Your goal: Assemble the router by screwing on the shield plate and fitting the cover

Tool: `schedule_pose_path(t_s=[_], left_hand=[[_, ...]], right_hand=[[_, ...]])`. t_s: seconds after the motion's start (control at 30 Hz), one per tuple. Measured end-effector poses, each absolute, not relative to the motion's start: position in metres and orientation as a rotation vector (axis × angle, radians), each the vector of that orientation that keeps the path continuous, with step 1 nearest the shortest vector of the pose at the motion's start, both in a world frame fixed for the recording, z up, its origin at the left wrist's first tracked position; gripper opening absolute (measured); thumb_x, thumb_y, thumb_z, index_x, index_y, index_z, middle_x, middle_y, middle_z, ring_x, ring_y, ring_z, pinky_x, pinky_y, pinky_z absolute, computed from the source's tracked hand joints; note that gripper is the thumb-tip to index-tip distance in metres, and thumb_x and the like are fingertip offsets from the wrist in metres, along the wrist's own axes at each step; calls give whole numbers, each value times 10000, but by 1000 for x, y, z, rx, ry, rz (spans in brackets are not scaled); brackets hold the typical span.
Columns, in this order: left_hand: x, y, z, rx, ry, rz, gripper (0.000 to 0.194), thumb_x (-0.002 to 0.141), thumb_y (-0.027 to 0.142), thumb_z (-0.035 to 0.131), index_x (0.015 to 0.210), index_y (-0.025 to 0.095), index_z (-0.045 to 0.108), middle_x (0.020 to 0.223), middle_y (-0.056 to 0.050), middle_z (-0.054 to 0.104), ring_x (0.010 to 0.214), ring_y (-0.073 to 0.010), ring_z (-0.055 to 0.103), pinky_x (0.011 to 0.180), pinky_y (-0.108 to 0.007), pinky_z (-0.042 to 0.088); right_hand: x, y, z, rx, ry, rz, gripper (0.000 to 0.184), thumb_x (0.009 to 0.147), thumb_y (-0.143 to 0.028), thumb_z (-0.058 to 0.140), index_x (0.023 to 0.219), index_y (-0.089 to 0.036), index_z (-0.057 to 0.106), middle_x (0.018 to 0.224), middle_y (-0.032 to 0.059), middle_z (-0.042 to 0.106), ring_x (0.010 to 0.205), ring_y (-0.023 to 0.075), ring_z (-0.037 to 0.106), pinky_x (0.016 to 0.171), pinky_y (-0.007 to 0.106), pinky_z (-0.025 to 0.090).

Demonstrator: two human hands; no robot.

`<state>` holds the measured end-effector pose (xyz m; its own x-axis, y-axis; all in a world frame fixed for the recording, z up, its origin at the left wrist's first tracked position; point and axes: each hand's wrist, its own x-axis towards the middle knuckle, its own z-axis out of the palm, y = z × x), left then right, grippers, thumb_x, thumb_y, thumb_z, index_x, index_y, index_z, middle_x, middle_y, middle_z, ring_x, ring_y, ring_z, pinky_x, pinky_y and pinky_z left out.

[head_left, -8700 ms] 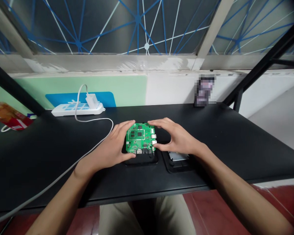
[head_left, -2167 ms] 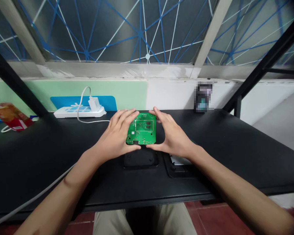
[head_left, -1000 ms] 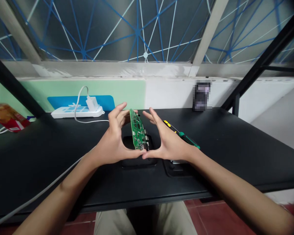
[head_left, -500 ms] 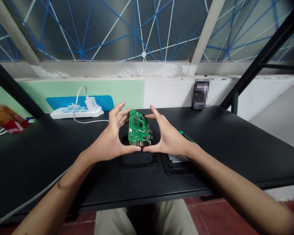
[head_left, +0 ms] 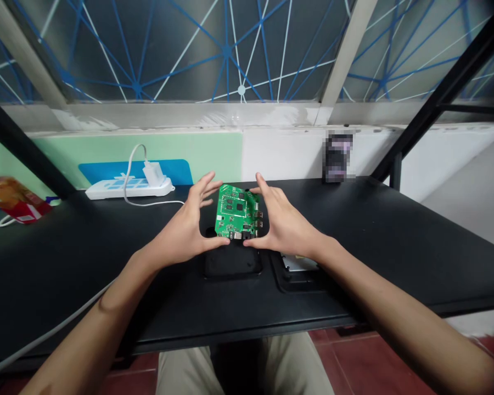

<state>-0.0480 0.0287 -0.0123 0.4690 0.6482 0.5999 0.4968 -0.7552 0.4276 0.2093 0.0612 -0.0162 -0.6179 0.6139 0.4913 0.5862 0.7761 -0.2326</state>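
A green circuit board (head_left: 236, 213) with chips and metal ports is held between both hands above the black table (head_left: 66, 258). My left hand (head_left: 189, 225) grips its left edge, thumb under the near corner, fingers spread upward. My right hand (head_left: 282, 225) holds the right edge the same way. The component side faces me. Right below the board lies a black case half (head_left: 233, 264). A second black case half with a metal plate (head_left: 298, 267) lies to its right, partly hidden by my right wrist.
A white power strip (head_left: 125, 187) with a plugged charger and a white cable (head_left: 57, 329) lies at the back left. An orange snack packet (head_left: 12, 197) sits far left. A blurred dark object (head_left: 338, 156) stands at the back wall. Black frame bars slant at both sides.
The board has been turned from edge-on to component side facing me and lowered slightly toward the black case half. Both hands stayed on its edges. The screwdriver seen earlier is hidden now.
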Motion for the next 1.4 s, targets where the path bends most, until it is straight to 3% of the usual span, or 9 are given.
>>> schedule_pose_path(t_s=[0.17, 0.5, 0.67, 0.8, 0.9, 1.3, 1.4], left_hand=[[-48, 28, -13, 2735, 1205, 1042, 1259, 695, 293, 886, 1608, 281, 20, 1565, -185, 356, 1409, -431, 367, 1120, -639, 410], [-45, 25, -12, 2824, 1219, 967, 1227, 712, 258, 847, 1616, 258, 17, 1580, -170, 334, 1414, -447, 325, 1151, -656, 338], [-52, 26, -7, 2770, 1230, 988, 1274, 665, 310, 882, 1612, 266, 31, 1529, -168, 414, 1359, -430, 416, 1119, -613, 397], [-59, 26, -3, 2690, 1188, 1016, 1283, 647, 365, 897, 1605, 267, 49, 1522, -181, 438, 1380, -424, 436, 1118, -591, 409], [-62, 25, -2, 2645, 1156, 973, 1273, 650, 382, 903, 1599, 272, 62, 1518, -192, 442, 1398, -428, 435, 1119, -595, 411], [-66, 25, 0, 2566, 1112, 844, 1220, 673, 359, 887, 1577, 299, 70, 1532, -202, 409, 1412, -425, 430, 1127, -647, 399], [-64, 24, -3, 2559, 1104, 866, 1226, 697, 340, 879, 1590, 311, 40, 1584, -210, 337, 1436, -434, 396, 1135, -661, 379]], right_hand=[[211, 62, -12, -844, -2438, -70, 1356, 698, -483, 802, 1598, -151, -157, 1452, 224, 465, 1299, 422, 454, 1072, 646, 435], [214, 60, -9, -754, -2466, -137, 1337, 725, -504, 788, 1596, -186, -175, 1505, 220, 421, 1345, 431, 414, 1083, 655, 427], [219, 60, -3, -712, -2473, -48, 1319, 734, -622, 760, 1607, -210, -138, 1543, 187, 443, 1378, 419, 414, 1088, 649, 447], [225, 59, 3, -722, -2478, 64, 1116, 850, -453, 673, 1613, -233, -110, 1566, 121, 455, 1430, 372, 397, 1124, 637, 430], [228, 59, 5, -746, -2495, 129, 1053, 850, -343, 632, 1617, -257, -84, 1569, 84, 464, 1436, 367, 397, 1122, 650, 428], [227, 60, 0, -783, -2508, 245, 1077, 801, -340, 716, 1622, -283, 22, 1507, 62, 538, 1359, 331, 487, 1106, 584, 469], [228, 62, -2, -792, -2469, 281, 1102, 774, -333, 736, 1622, -268, 36, 1466, 71, 573, 1314, 310, 528, 1084, 538, 495]])
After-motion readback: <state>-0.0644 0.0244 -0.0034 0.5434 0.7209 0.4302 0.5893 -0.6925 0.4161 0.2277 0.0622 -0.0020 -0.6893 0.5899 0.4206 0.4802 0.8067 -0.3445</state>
